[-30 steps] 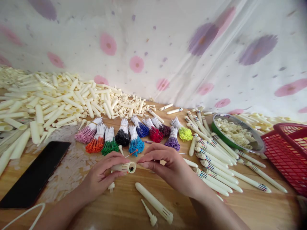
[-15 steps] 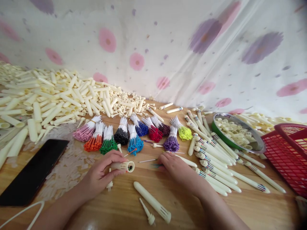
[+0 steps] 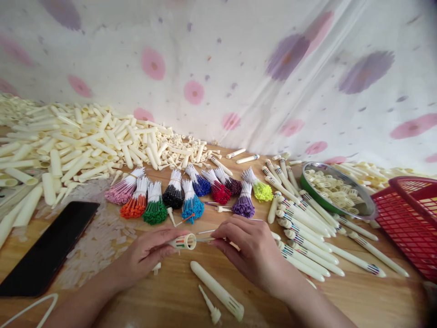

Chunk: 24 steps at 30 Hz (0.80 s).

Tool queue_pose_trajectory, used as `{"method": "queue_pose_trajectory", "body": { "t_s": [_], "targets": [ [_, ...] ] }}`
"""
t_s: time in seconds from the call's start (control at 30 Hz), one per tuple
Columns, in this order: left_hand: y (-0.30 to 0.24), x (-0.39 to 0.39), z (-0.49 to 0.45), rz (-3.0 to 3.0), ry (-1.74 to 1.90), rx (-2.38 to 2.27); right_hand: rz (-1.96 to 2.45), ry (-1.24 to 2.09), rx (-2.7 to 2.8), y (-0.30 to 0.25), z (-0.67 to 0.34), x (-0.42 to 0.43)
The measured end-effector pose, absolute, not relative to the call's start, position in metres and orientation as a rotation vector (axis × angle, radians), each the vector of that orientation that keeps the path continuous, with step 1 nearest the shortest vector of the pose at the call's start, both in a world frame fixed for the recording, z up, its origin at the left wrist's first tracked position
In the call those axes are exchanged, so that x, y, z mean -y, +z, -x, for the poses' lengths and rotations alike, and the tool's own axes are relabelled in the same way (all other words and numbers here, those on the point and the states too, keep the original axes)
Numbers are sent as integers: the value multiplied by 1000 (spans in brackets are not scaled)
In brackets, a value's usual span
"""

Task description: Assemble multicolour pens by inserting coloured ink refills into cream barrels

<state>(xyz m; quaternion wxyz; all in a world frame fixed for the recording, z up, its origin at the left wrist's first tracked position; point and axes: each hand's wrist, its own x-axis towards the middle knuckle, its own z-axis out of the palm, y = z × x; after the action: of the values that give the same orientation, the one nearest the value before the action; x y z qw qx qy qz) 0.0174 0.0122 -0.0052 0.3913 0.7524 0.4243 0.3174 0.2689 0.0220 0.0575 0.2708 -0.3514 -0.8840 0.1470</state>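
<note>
My left hand point(image 3: 145, 253) is closed around a short cream pen barrel point(image 3: 180, 242) with slots, its round open end facing right. Orange and green bits show in the slots. Just outside that opening, my right hand point(image 3: 251, 246) pinches a thin pen refill point(image 3: 205, 239) between thumb and fingers; its far end points at the barrel. Behind both hands stand bundles of refills in several colours, among them green point(image 3: 155, 202), light blue point(image 3: 192, 202) and purple point(image 3: 243, 202). In front lie a long slotted barrel point(image 3: 216, 289) and a pointed cream piece point(image 3: 209, 303).
Loose cream tubes point(image 3: 78, 141) are heaped at back left. A black phone point(image 3: 48, 248) lies at left beside scattered clear pieces point(image 3: 92, 232). On the right are assembled pens point(image 3: 307, 228), a green-sided bowl point(image 3: 319, 193) of slotted cream parts and a red basket point(image 3: 406, 218).
My right hand has lifted from the table beside the refills and moved left to the barrel's opening, now with a refill. My left hand has turned the barrel slightly, showing coloured bits in its slots.
</note>
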Motion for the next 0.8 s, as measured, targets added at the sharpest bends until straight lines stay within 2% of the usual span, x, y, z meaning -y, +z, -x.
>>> {"method": "queue_pose_trajectory", "body": {
  "t_s": [0.27, 0.8],
  "targets": [
    [-14, -11, -12, -1945, 870, -1112, 884, 343, 2487, 68, -264, -17],
    [-13, -13, -15, -1962, 717, -1066, 849, 143, 2667, 76, -268, -13]
  ]
}}
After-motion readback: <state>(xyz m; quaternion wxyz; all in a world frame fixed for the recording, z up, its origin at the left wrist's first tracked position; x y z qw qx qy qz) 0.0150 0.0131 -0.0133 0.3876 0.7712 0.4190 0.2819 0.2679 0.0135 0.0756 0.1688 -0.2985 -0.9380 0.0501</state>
